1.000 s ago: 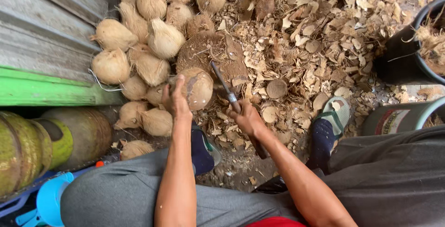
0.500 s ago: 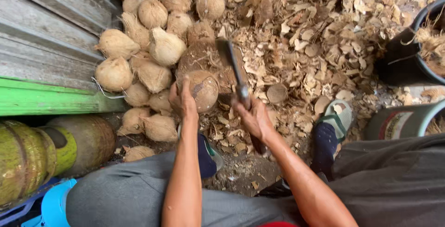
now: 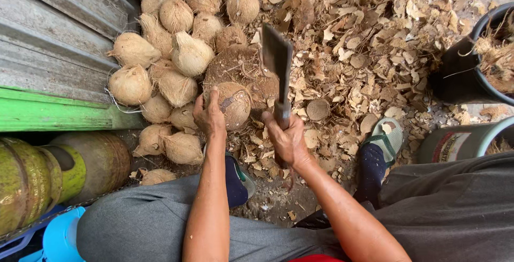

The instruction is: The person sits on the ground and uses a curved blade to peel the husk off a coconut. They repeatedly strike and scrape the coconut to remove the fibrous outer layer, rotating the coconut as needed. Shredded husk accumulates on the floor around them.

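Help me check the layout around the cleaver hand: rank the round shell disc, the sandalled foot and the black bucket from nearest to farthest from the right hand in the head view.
From the right hand:
1. Round shell disc, just up and right on the husk litter.
2. Sandalled foot, further right.
3. Black bucket, far right edge.

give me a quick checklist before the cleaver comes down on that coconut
1. Left hand steadies the coconut: ok.
2. Right hand wrapped firmly round the cleaver handle: ok.
3. Blade raised above the coconut: ok.
4. Left fingers out of the blade's path: not ok, they lie on the shell close by.
5. Coconut seated on the stump: ok.
6. Blade sharpness: cannot tell.
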